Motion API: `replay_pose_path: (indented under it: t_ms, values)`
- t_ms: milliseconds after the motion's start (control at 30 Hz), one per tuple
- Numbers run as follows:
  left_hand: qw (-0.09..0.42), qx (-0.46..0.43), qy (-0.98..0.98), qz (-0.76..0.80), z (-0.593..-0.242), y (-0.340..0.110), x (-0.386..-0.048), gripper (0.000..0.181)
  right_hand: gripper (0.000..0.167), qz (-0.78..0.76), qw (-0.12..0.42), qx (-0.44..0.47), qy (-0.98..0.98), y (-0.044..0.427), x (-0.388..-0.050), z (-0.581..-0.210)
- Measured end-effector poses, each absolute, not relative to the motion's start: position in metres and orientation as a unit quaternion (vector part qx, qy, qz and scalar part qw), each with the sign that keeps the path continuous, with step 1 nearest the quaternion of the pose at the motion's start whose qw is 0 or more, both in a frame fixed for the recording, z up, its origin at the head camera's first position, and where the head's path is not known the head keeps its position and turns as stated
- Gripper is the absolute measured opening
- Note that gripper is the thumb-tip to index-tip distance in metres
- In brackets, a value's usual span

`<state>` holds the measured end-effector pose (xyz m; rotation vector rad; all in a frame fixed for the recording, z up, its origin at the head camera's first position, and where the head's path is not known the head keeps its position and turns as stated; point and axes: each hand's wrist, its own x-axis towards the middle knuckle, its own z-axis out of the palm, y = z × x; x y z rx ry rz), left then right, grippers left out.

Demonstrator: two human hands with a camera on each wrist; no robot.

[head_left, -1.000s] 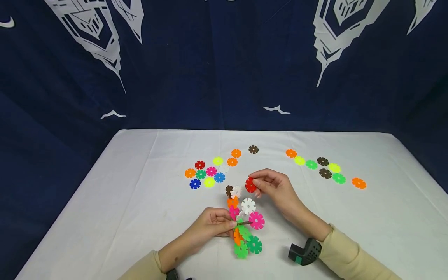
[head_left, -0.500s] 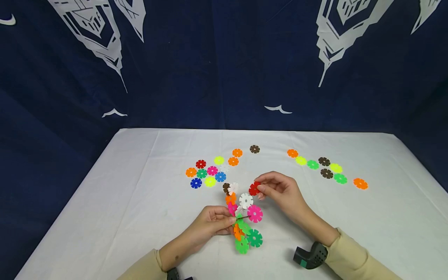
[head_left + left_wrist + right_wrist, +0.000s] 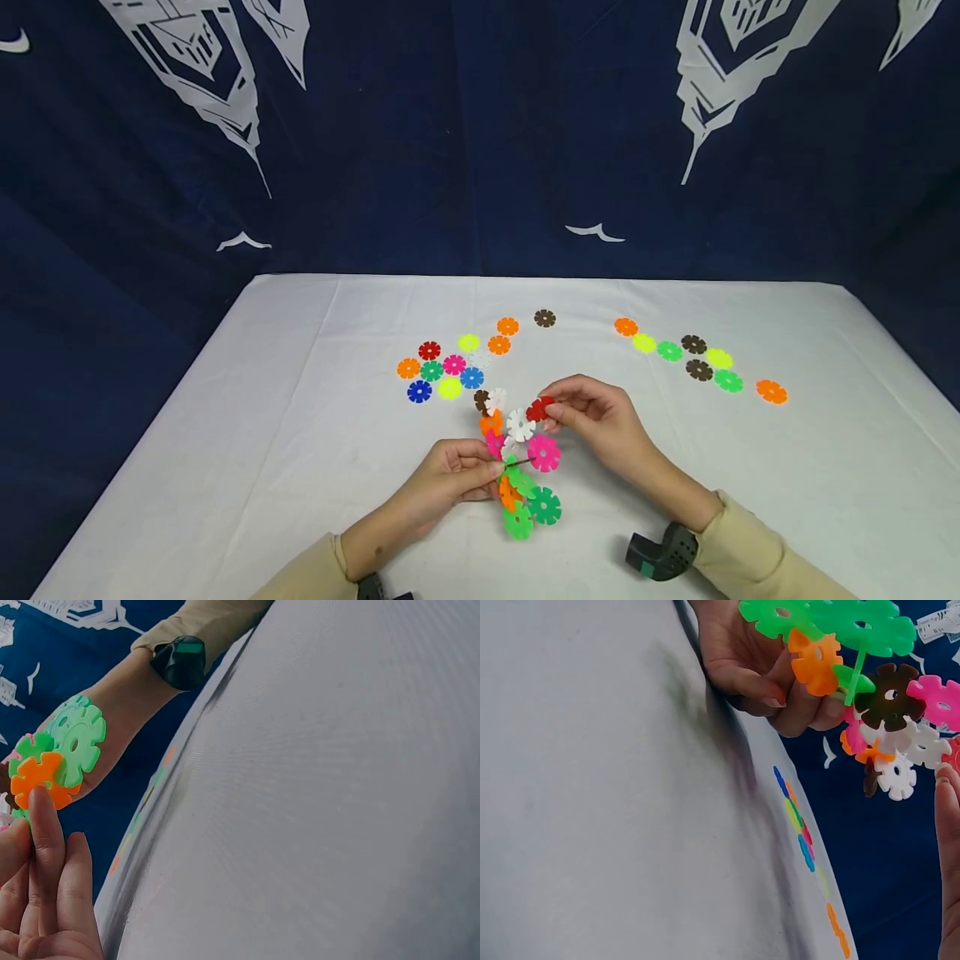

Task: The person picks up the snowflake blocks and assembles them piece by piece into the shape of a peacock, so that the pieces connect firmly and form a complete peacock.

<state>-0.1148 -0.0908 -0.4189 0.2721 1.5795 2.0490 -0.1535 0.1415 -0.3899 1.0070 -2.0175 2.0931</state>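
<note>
In the head view my left hand (image 3: 450,477) pinches the middle of a chain of interlocked notched discs: brown, white, orange, pink and green ones, with a dark green disc (image 3: 544,506) low on its right side. My right hand (image 3: 603,417) pinches a red disc (image 3: 539,409) between thumb and fingers, at the edge of a white disc (image 3: 521,425) of the chain. Seen from the right wrist, the red disc (image 3: 952,754) meets the white disc (image 3: 928,745); whether they are joined I cannot tell. The left wrist view shows an orange disc (image 3: 41,778) by my left fingertips.
A group of loose coloured discs, among them a blue one (image 3: 472,377), lies behind the chain on the white tablecloth (image 3: 315,433). More loose discs, with an orange one (image 3: 772,392) at the end, lie back right. A dark blue curtain (image 3: 420,167) hangs behind.
The red disc in my right hand first shifted right, then came back left to the chain's white disc. My left hand has raised the chain slightly, keeping its pinch.
</note>
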Motion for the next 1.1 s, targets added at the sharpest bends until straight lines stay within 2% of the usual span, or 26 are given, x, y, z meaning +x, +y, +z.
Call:
replay_pose_path:
  t_ms: [200,400,633,1100]
  values:
    - [0.265,0.107,0.595,0.751,-0.419,-0.091,-0.114,0.022,0.018,0.653,0.015,0.319,-0.686,0.142,-0.153,-0.388]
    - [0.251,0.125,0.596,0.753,-0.422,-0.093,-0.114,0.022,0.02,0.656,0.0,0.36,-0.664,0.142,-0.154,-0.386]
    - [0.246,0.145,0.594,0.752,-0.426,-0.094,-0.114,0.025,0.026,0.656,0.011,0.384,-0.649,0.141,-0.153,-0.388]
    - [0.243,0.158,0.595,0.75,-0.426,-0.091,-0.113,0.027,0.022,0.67,0.036,0.356,-0.651,0.138,-0.147,-0.397]
